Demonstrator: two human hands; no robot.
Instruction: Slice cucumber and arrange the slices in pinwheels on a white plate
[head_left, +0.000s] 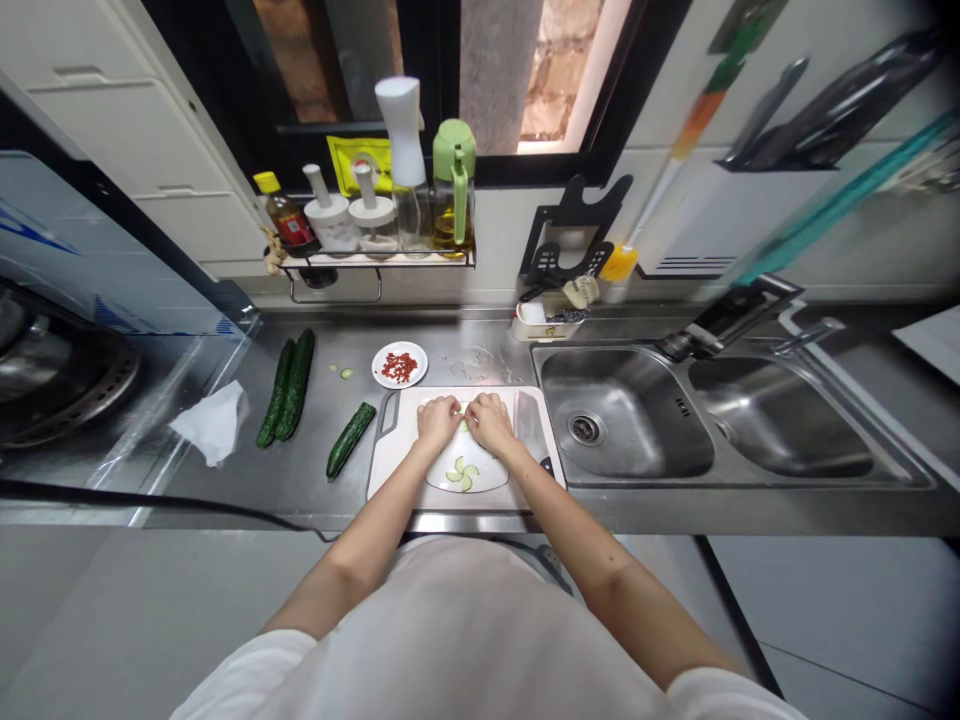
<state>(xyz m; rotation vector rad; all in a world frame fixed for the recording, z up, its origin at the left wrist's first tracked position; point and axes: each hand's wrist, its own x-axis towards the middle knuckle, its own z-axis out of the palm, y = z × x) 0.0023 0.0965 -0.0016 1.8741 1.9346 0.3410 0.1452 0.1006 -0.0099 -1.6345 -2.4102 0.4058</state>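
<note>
Over the far part of a white plate, my left hand and my right hand come together with curled fingers. Between their fingertips shows a pale green cucumber slice, partly hidden by the fingers. Closer to me on the plate, several thin cucumber slices are fanned out like a flower. Underneath lies a white cutting board with a grey handle edge. A knife rests along the board's right side, its blade partly behind my right forearm.
Left of the board are a cut cucumber, two whole cucumbers and a crumpled white tissue. A small white dish holds red bits behind it. The double sink adjoins on the right; a condiment shelf hangs above.
</note>
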